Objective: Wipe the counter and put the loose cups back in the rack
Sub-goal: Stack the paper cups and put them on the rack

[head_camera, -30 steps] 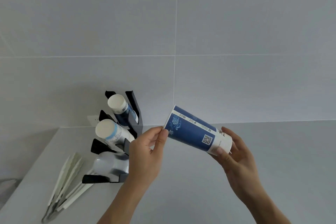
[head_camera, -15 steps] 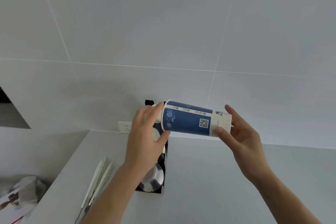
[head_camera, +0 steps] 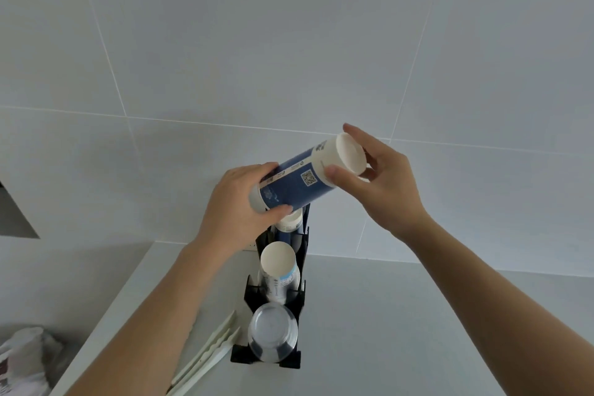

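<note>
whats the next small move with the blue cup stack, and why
Probably tip the blue cup stack a little steeper and ease its rim end down onto the cups in the back slot of the black rack. Both the left hand and the right hand hold it tilted just above that slot, rim end lowest, nearly lined up.
</note>
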